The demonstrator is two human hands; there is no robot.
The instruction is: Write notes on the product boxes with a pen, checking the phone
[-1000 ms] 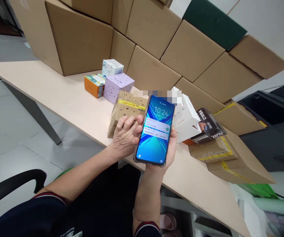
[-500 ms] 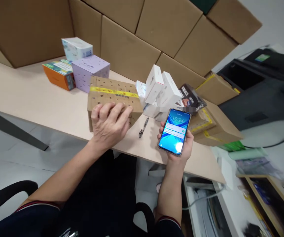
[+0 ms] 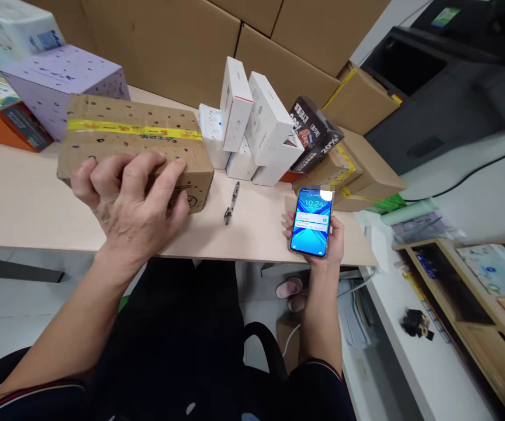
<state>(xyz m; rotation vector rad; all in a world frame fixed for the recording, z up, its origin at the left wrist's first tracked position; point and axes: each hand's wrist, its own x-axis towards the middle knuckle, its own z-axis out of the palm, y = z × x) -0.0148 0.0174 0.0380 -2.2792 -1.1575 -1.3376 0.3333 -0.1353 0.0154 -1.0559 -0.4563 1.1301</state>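
My left hand (image 3: 132, 204) grips a brown cardboard box (image 3: 134, 111) with yellow printed tape. Its fingers curl over the top near edge and the thumb lies along the front face. In my right hand (image 3: 335, 242) I hold a smartphone (image 3: 310, 231) upright, its lit blue lock screen reading 10:24 and facing me. A black and grey pen (image 3: 232, 203) lies on the table between the two hands. Behind the cardboard box, at the left, stands a purple patterned box (image 3: 66, 73).
Several white boxes (image 3: 270, 108) and a black box (image 3: 314, 131) are stacked behind the pen. More taped cartons (image 3: 366, 164) sit at the right, beside a dark machine (image 3: 414, 99). An orange box (image 3: 11, 126) and a pale blue box (image 3: 20, 26) are at the far left.
The view has turned right and moved closer to the table, so the boxes appear farther left and larger. My left hand stays on the cardboard box; my right still holds the smartphone.
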